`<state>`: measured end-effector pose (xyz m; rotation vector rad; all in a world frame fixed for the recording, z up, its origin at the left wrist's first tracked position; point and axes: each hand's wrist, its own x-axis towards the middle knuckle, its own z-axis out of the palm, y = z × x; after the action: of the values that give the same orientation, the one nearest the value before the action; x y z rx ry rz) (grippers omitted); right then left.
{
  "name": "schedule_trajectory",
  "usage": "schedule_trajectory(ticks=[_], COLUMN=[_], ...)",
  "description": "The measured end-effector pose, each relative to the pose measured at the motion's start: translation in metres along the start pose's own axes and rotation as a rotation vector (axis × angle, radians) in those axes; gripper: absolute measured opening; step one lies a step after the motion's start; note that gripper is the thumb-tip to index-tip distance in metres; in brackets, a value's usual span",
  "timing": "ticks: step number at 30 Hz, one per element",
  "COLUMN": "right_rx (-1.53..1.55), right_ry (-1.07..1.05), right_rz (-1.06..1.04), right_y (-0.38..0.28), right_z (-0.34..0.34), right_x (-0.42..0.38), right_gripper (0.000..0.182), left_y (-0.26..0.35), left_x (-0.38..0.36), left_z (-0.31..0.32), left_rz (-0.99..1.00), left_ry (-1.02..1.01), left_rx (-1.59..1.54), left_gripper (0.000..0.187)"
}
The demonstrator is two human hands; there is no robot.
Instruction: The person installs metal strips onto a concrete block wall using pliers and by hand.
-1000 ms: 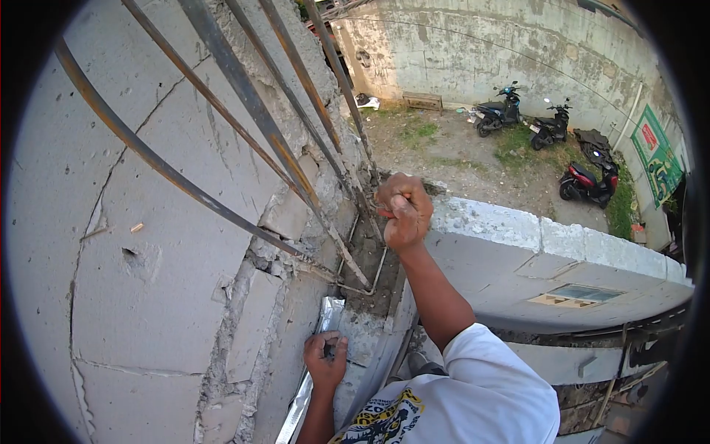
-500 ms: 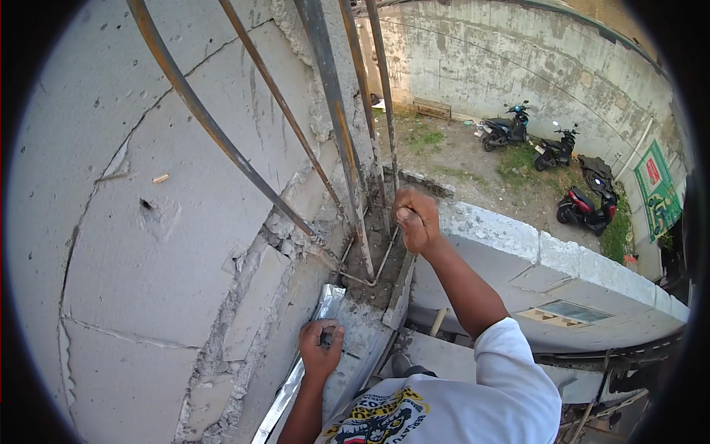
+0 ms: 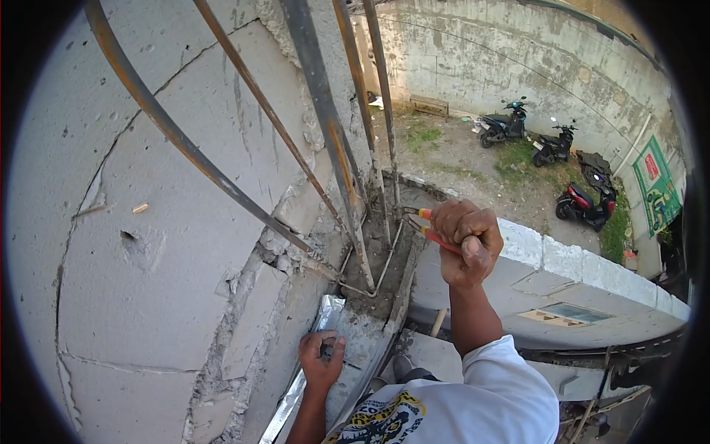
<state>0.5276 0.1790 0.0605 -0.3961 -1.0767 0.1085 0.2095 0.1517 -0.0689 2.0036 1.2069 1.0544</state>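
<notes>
My right hand (image 3: 470,240) is closed around the orange-red handles of a pair of pliers (image 3: 436,237). The plier jaws point left, at the bent corner of a thin steel stirrup (image 3: 390,255) around the column bars. My left hand (image 3: 321,360) rests low on the concrete ledge (image 3: 359,337), fingers curled toward the thumb with a dark patch between them. What it holds, if anything, cannot be made out. Beneath and beside it runs a shiny foil-faced strip (image 3: 330,309). Several rusty rebars (image 3: 325,96) rise from the rough concrete above the ledge.
A grey block wall (image 3: 140,296) with cracks fills the left side. To the right, a lower block wall (image 3: 558,255) extends outward. Far below lies a yard with motorbikes (image 3: 588,203), a wooden bench (image 3: 430,106) and a green banner (image 3: 658,186). My shoe (image 3: 403,365) shows near the ledge's lower end.
My right hand has swung right, away from the bars, bringing the pliers into plain view. My left hand stays in place on the ledge. The view has shifted slightly.
</notes>
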Motion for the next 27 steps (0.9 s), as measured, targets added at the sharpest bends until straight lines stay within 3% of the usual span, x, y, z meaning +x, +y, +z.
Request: schedule_trajectory(ticks=[2,3,4,7,10,13,20,24,27], right_rx=[-0.111,-0.275,-0.292,-0.040,-0.018,-0.187,-0.623,-0.696,-0.729], right_ry=[-0.067,-0.082,-0.062,0.254,0.414,0.481,0.405,0.336,0.242], right_rz=[0.098,0.284,0.286,0.182,-0.013,-0.054,-0.067,0.126,0.146], right_y=[0.013,0.027,0.020,0.000,-0.041,-0.072,-0.109,-0.098,-0.092], right_z=[-0.013,-0.026,-0.031,-0.042,-0.065,-0.092,-0.139,-0.155,-0.156], right_x=[-0.015,-0.028,-0.037,-0.035,-0.030,-0.028,-0.024,-0.022,-0.018], right_gripper=[0.022,0.023,0.023,0.021,0.025,0.025,0.026,0.021,0.020], left_y=[0.003,0.004,0.003,-0.009,-0.005,-0.006,-0.023,-0.024,-0.022], left_x=[0.004,0.001,-0.008,-0.004,-0.002,-0.003,-0.009,-0.010,-0.009], left_z=[0.000,0.000,-0.004,0.000,0.000,-0.001,-0.003,-0.002,-0.004], left_rz=[0.016,0.017,0.023,0.000,0.052,-0.008,-0.083,-0.033,0.009], left_ry=[-0.009,-0.011,-0.037,-0.037,-0.031,-0.049,-0.052,-0.033,-0.058], left_rx=[0.008,0.021,0.020,0.036,0.067,0.034,-0.011,0.015,0.036], left_gripper=[0.018,0.018,0.018,0.018,0.018,0.018,0.019,0.020,0.021])
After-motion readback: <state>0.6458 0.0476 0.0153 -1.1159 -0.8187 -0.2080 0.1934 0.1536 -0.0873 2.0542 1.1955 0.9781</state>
